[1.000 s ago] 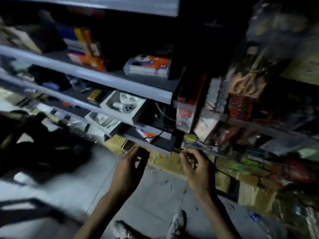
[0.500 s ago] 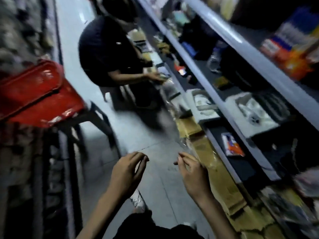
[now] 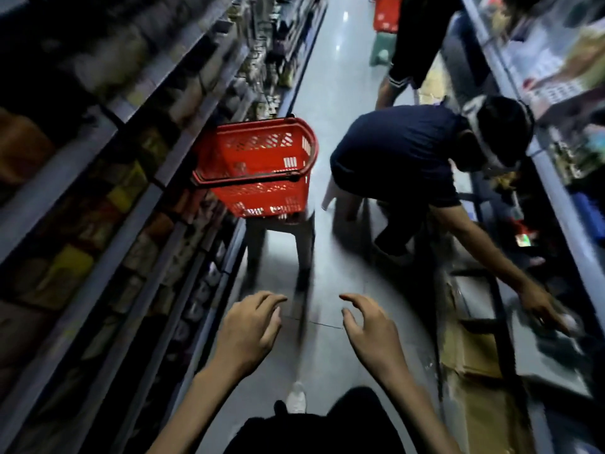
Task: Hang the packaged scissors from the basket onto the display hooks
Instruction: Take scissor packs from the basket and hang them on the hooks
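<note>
Head view: gaze swung from right-hand shelves to aisle. Red basket (image 3: 258,165) on stool (image 3: 278,237) ahead, near left shelving (image 3: 98,198); scissors inside not discernible. Left hand (image 3: 250,332), right hand (image 3: 371,334) empty, grip apart. Likely heading back for next pack.

Dim aisle, shelves (image 3: 98,198) at left heavily motion-blurred; glare on floor (image 3: 340,34) at top centre; wide-angle bending at edges.

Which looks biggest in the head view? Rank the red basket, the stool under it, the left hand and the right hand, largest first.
1. Red basket.
2. Stool, though part is hidden under the basket.
3. Left hand and right hand look alike; both are nearest the camera, so real size is unsure.
</note>
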{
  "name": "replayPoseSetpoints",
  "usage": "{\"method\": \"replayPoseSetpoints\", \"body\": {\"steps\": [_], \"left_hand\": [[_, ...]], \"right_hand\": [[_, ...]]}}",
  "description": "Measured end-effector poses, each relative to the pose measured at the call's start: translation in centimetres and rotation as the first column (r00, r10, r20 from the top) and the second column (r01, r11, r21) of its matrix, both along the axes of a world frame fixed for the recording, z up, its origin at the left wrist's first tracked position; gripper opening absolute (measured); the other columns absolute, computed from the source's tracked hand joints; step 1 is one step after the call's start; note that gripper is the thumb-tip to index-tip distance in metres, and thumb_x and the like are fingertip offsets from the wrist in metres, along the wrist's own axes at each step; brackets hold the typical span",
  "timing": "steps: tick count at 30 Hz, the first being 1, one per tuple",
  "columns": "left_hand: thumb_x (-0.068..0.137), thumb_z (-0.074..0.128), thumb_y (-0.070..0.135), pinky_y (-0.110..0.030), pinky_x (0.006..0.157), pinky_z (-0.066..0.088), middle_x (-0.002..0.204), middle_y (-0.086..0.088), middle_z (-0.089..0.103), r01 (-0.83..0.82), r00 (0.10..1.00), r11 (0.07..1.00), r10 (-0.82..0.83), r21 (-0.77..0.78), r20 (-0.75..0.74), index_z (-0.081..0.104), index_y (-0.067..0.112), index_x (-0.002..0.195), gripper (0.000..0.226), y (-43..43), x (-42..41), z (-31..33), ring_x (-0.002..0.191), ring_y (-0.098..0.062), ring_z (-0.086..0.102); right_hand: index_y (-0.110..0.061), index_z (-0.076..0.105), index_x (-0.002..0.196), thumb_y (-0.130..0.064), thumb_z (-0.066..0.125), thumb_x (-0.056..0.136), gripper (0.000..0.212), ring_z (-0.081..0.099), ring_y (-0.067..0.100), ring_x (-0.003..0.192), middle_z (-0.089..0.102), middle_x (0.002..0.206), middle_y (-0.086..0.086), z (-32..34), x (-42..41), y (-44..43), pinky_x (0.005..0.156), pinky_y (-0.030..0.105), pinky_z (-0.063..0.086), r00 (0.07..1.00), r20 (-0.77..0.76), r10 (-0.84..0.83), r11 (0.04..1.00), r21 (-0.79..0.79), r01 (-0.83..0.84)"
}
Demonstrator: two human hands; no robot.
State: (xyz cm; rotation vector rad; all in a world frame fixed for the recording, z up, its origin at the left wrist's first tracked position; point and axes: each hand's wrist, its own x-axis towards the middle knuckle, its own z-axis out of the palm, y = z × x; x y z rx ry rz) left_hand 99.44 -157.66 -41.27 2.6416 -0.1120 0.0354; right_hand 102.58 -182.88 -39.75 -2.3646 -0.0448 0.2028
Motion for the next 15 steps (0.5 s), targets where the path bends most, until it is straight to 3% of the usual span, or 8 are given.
{"method": "replayPoseSetpoints", "body": {"steps": [5, 9, 15], "left_hand": [[0.097, 0.053, 0.031, -0.035, 0.079, 0.056, 0.119, 0.010, 0.066, -0.079, 0.997, 0.997, 0.079, -0.010, -0.022, 0.064, 0.029, 0.127, 0.033, 3.5, 4.8, -1.5, 0.100, -0.019, 0.067], [0.094, 0.045, 0.036, -0.039, 0.078, 0.059, 0.117, 0.010, 0.069, -0.148, 0.989, 0.989, 0.148, -0.018, -0.018, 0.064, 0.028, 0.128, 0.040, 5.4, 11.0, -2.3, 0.100, -0.019, 0.069], [0.093, 0.048, 0.037, -0.041, 0.078, 0.057, 0.111, 0.006, 0.072, -0.175, 0.984, 0.978, 0.177, 0.114, -0.007, 0.065, 0.024, 0.131, 0.044, 8.3, 23.0, -4.4, 0.097, -0.022, 0.070]], "right_hand": [[-0.036, 0.067, 0.122, -0.024, 0.063, 0.096, 0.029, 0.060, -0.001, 0.111, 0.064, 0.120, -0.021, -0.9, 7.1, 2.5, 0.086, 0.020, 0.043, 0.999, -0.024, 0.040, 0.999, -0.009, -0.040], [-0.034, 0.068, 0.120, -0.021, 0.065, 0.095, 0.028, 0.064, 0.001, 0.106, 0.066, 0.115, -0.020, -2.3, 14.3, 4.3, 0.090, 0.026, 0.051, 0.996, -0.033, 0.084, 0.996, 0.010, -0.084], [-0.034, 0.069, 0.119, -0.026, 0.064, 0.097, 0.024, 0.064, 0.000, 0.104, 0.067, 0.114, -0.018, -3.7, 25.8, 7.5, 0.090, 0.028, 0.053, 0.984, -0.070, 0.162, 0.987, 0.021, -0.161]]}}
